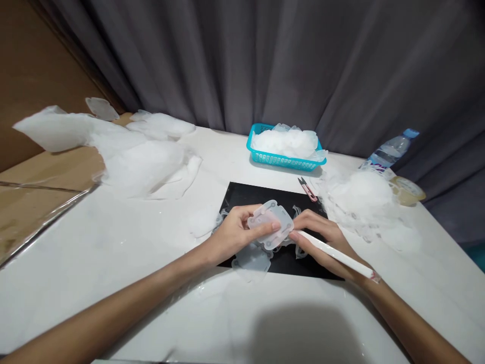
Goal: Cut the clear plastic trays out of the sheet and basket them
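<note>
My left hand (pixel 242 227) grips a translucent plastic piece (pixel 270 215) with a notched outline, thumb across its face. In my right hand (pixel 322 235) is a slim white-handled tool (pixel 337 253), held like a pen. Its tip meets the right edge of the piece, though my fingers partly hide it. Below both hands lies a black mat (pixel 261 192) with curled translucent scraps (pixel 301 251) on it. A second similar translucent piece (pixel 252 263) rests at the mat's front edge, under my left hand.
Behind the mat stands a blue basket (pixel 288 162) holding translucent pieces. Pink-handled thread snips (pixel 307 189) lie at the mat's back edge. To the right are a scrap heap (pixel 364 197), a tape roll (pixel 407 190) and a water bottle (pixel 394 149). White translucent material (pixel 140 162) is piled at left.
</note>
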Available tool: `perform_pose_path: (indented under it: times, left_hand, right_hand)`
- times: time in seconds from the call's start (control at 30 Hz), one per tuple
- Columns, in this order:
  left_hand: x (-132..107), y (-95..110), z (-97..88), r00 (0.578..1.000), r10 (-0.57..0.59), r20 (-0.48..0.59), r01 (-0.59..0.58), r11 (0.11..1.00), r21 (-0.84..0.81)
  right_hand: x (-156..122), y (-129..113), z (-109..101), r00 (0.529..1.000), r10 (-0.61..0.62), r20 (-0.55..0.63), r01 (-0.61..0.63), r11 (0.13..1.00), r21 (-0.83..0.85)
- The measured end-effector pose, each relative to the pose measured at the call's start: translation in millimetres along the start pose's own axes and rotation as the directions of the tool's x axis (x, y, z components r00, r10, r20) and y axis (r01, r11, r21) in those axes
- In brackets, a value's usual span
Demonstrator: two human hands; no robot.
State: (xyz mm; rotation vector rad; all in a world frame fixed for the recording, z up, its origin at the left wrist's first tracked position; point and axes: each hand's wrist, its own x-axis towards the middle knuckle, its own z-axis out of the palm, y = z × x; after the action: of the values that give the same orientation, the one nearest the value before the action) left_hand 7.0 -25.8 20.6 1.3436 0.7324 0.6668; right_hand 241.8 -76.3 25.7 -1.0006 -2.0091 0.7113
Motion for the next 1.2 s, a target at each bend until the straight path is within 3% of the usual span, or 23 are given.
perform_pose_path:
  times: [0.3, 0.53, 0.6, 0.67, 0.77, 0.83, 0.9, 0.97, 1.07, 1.2]
  left_hand:
    - [4, -5, -2.4, 0.999, -0.021, 0.049, 0.022, 0.999, -0.026]
    - [4, -1, -3.5, 0.999, -0.039, 0.031, 0.039, 0.999, 0.007]
    - [5, -1, -3.4, 0.999, -0.042, 0.025, 0.043, 0.999, -0.014]
    - [5, 0, -2.7, 0.999, -0.047, 0.027, 0.048, 0.998, -0.041]
    - [5, 0, -1.4, 0.998, -0.049, 0.046, 0.053, 0.996, -0.076]
    - [5, -1, -1.1, 0.997, -0.048, 0.058, 0.053, 0.995, -0.087]
    - [5, -2, -1.8, 0.998, -0.041, 0.056, 0.045, 0.995, -0.086]
    - [5, -3, -3.4, 0.998, -0.03, 0.046, 0.034, 0.997, -0.072]
    - [5, -5, -5.8, 0.999, -0.018, 0.038, 0.019, 0.999, -0.033]
    - [5, -3, -4.7, 0.999, -0.01, 0.039, 0.01, 1.0, -0.002]
  right_hand:
    - [-2, 1, 2, 1.0, -0.005, -0.01, 0.005, 1.0, -0.029]
    - [1, 2, 1, 0.991, 0.13, 0.031, -0.133, 0.987, 0.094]
    - [1, 7, 1, 0.991, 0.128, -0.044, -0.126, 0.991, 0.033]
    - [0, 13, -1, 0.981, 0.084, -0.175, -0.108, 0.986, -0.13]
    - [-2, 20, -6, 0.948, 0.055, -0.314, -0.18, 0.905, -0.386]
    - [-3, 22, -8, 0.937, 0.07, -0.343, -0.222, 0.876, -0.428]
    - [-3, 20, -7, 0.953, 0.09, -0.291, -0.186, 0.928, -0.323]
    - [-3, 16, -3, 0.979, 0.14, -0.15, -0.156, 0.983, -0.1]
    - [-1, 6, 3, 0.963, 0.262, 0.059, -0.268, 0.948, 0.173]
    - [3, -2, 3, 0.932, 0.354, 0.081, -0.363, 0.904, 0.227]
